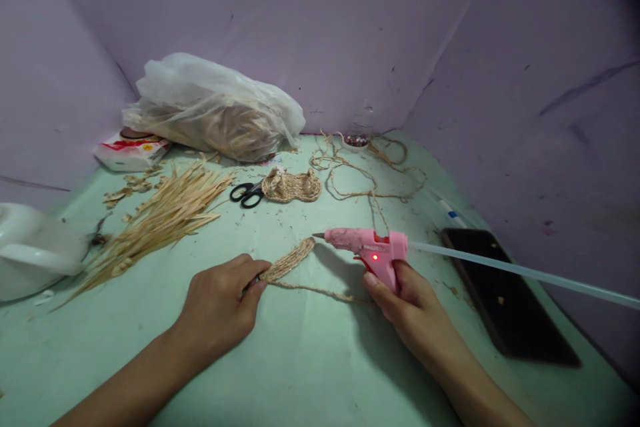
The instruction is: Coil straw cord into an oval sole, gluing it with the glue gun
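My left hand (pixel 220 303) is closed in a pinch on the near end of a narrow woven jute strip (pixel 291 259) that lies on the green table (pixel 300 360). A loose jute cord (pixel 320 290) trails from the strip toward my right hand. My right hand (pixel 407 300) grips the handle of a pink glue gun (pixel 367 247), whose red light is on. Its nozzle points left at the far tip of the strip. A long clear glue stick (pixel 520 271) juts out of the gun's back to the right.
Black scissors (pixel 247 193) and a woven jute piece (pixel 293 185) lie at the middle back, tangled cord (pixel 370 170) beside them. A straw bundle (pixel 160 217) and white container (pixel 30 250) are at left, a plastic bag (pixel 215 110) behind. A dark phone (pixel 505 293) lies at right.
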Motion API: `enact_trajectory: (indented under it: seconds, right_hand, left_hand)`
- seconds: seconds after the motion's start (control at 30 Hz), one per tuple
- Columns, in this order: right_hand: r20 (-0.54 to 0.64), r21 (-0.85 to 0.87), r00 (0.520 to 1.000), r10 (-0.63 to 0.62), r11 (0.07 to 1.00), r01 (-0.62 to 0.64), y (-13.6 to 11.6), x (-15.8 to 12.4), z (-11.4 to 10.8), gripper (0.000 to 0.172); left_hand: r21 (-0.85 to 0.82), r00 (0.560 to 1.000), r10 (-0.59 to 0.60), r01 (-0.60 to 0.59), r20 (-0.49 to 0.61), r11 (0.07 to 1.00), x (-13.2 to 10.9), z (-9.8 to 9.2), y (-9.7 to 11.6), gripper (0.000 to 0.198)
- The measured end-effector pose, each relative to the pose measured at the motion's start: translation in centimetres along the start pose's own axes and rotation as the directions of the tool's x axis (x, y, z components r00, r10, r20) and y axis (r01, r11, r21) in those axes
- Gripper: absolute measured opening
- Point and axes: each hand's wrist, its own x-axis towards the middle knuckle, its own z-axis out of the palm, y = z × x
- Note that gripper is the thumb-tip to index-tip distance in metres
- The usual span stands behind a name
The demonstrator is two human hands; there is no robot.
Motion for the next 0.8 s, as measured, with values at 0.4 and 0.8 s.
enact_trajectory:
  seconds: [0.4,0.8]
  right_hand:
    - [0.039,-0.072,0.998,-0.04,0.996,0.043,-0.4,0.0,-1.6,0.019]
    - [0.095,-0.006,0.995,0.013,1.0,-0.012,-0.7,0.3,-2.1,0.013]
  left_hand:
    - [0.087,0.999,0.027,-0.024,-0.032,0.996,-0.1,0.0,-0.5,0.032]
    - [0.142,0.994,0.089,-0.08,-0.062,0.987,0.1,0.2,-1.2,0.029]
